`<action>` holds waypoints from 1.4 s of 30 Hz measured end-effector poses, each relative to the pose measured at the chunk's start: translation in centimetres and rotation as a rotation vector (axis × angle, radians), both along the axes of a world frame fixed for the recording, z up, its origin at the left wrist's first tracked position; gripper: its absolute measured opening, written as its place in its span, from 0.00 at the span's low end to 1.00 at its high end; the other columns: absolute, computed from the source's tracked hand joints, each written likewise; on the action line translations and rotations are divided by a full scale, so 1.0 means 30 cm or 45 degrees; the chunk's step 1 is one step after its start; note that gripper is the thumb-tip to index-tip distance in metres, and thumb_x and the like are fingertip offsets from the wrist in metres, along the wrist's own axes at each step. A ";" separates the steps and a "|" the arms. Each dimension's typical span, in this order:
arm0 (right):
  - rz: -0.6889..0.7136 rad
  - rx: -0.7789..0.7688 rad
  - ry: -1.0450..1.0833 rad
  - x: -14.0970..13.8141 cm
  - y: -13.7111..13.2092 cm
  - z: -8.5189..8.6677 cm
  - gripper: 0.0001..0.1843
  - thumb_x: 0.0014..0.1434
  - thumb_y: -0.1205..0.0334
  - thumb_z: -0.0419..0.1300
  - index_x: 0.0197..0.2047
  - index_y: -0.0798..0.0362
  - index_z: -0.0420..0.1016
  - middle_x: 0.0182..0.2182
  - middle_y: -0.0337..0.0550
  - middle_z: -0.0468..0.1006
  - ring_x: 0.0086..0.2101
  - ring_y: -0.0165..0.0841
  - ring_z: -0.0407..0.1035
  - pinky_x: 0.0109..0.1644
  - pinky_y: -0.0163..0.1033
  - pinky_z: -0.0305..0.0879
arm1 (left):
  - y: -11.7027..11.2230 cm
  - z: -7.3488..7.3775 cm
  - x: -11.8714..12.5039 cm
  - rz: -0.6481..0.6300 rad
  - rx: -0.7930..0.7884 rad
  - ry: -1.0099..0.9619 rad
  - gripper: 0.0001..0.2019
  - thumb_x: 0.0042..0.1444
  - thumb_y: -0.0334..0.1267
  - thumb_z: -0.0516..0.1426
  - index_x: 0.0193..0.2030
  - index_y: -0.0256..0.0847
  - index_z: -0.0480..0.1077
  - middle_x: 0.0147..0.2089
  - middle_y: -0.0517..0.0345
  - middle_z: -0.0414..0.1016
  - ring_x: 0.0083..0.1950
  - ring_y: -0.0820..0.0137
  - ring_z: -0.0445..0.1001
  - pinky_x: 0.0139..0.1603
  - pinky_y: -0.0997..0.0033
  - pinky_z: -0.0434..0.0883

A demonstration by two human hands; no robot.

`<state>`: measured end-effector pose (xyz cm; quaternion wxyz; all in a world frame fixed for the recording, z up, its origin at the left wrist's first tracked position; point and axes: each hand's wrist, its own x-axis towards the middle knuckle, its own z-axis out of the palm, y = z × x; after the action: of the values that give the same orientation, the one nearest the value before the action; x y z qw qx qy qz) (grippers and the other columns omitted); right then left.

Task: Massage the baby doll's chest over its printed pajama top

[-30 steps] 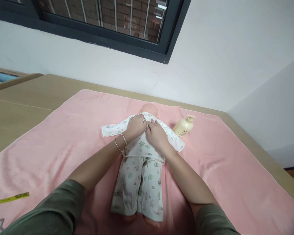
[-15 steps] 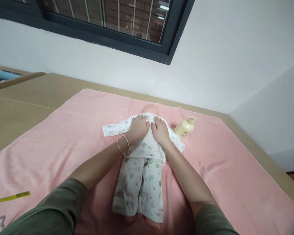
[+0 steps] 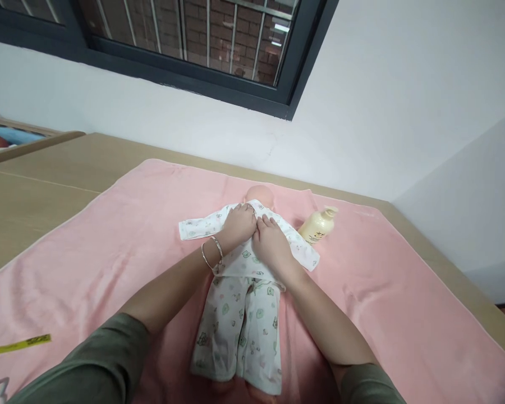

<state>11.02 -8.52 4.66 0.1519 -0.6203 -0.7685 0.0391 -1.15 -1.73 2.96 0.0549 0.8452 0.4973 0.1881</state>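
Note:
A baby doll (image 3: 260, 194) lies on its back, dressed in a white patterned long-sleeved shirt (image 3: 246, 255) and matching trousers (image 3: 258, 331). My left hand (image 3: 239, 224), with bracelets at the wrist, is on the upper chest of the shirt. Its fingers are bent in at the cloth just below the neckline. Beside it, my right hand (image 3: 272, 244) rests on the shirt front, its fingers stretched out over the fabric. Both hands nearly meet at the middle of the chest. The doll's feet show partly below the trouser legs.
A pale yellow pump bottle (image 3: 318, 225) stands by the doll's sleeve, at the right. The pink blanket (image 3: 387, 297) covers much of the wooden surface (image 3: 46, 196). At lower left lie a yellow strip (image 3: 17, 344) and a grey star-shaped edge. A wall and window (image 3: 185, 39) are behind.
My hands have come closer together at the chest. The left fingers have bent in from lying flat, and the right hand has shifted toward the middle. The view has tilted slightly upward.

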 end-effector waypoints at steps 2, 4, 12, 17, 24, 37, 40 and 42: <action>0.027 -0.043 0.066 0.028 0.015 0.014 0.30 0.66 0.68 0.48 0.68 0.64 0.68 0.68 0.61 0.68 0.70 0.46 0.58 0.75 0.51 0.51 | -0.022 -0.012 0.017 0.030 0.031 0.014 0.16 0.66 0.29 0.48 0.52 0.32 0.74 0.58 0.35 0.76 0.63 0.53 0.72 0.64 0.52 0.67; 0.074 -0.093 0.153 0.067 0.043 0.029 0.30 0.63 0.68 0.50 0.67 0.60 0.71 0.69 0.57 0.67 0.70 0.45 0.58 0.74 0.50 0.53 | -0.049 -0.020 0.033 0.071 0.028 -0.008 0.16 0.65 0.30 0.50 0.55 0.32 0.73 0.59 0.33 0.75 0.65 0.51 0.70 0.64 0.52 0.67; 0.168 -0.127 0.424 0.150 0.118 0.032 0.24 0.61 0.61 0.53 0.58 0.48 0.78 0.60 0.43 0.78 0.60 0.43 0.69 0.66 0.48 0.62 | -0.073 -0.015 0.041 0.062 -0.029 0.012 0.15 0.62 0.29 0.51 0.52 0.35 0.75 0.52 0.36 0.77 0.60 0.51 0.71 0.61 0.52 0.68; -0.001 0.032 0.435 0.154 0.151 -0.026 0.24 0.66 0.58 0.47 0.57 0.54 0.77 0.55 0.51 0.80 0.57 0.44 0.70 0.64 0.48 0.63 | -0.103 -0.006 0.046 0.046 -0.041 -0.012 0.14 0.63 0.29 0.51 0.50 0.34 0.75 0.51 0.35 0.76 0.59 0.50 0.71 0.61 0.51 0.68; -0.057 0.091 0.114 0.082 0.097 -0.040 0.28 0.70 0.62 0.41 0.65 0.65 0.68 0.63 0.64 0.72 0.65 0.48 0.63 0.70 0.53 0.56 | -0.073 0.045 0.006 -0.003 -0.050 -0.049 0.14 0.64 0.31 0.50 0.48 0.33 0.75 0.51 0.38 0.78 0.54 0.54 0.76 0.57 0.55 0.72; -0.056 -0.058 0.125 0.175 0.176 -0.052 0.29 0.73 0.61 0.40 0.67 0.63 0.68 0.65 0.58 0.72 0.70 0.45 0.58 0.75 0.56 0.46 | -0.087 -0.002 0.055 0.081 0.077 0.042 0.21 0.67 0.32 0.47 0.62 0.25 0.69 0.64 0.28 0.71 0.67 0.47 0.67 0.64 0.48 0.66; -0.072 -0.053 0.178 0.212 0.208 -0.068 0.27 0.73 0.60 0.40 0.66 0.58 0.70 0.64 0.54 0.73 0.69 0.45 0.58 0.74 0.60 0.47 | -0.119 0.010 0.070 0.074 0.072 0.049 0.20 0.67 0.34 0.48 0.58 0.25 0.72 0.62 0.29 0.72 0.66 0.45 0.68 0.64 0.48 0.66; -0.075 -0.009 0.161 0.191 0.193 -0.071 0.27 0.73 0.61 0.41 0.67 0.58 0.68 0.65 0.56 0.72 0.70 0.47 0.56 0.74 0.62 0.47 | -0.106 0.023 0.055 0.052 0.035 -0.003 0.18 0.66 0.35 0.49 0.52 0.28 0.75 0.57 0.32 0.76 0.62 0.48 0.71 0.63 0.51 0.67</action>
<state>16.76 -2.73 2.53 0.1990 -0.6394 -0.7387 0.0763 0.51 -4.90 3.64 0.0400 0.8353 0.5116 0.1972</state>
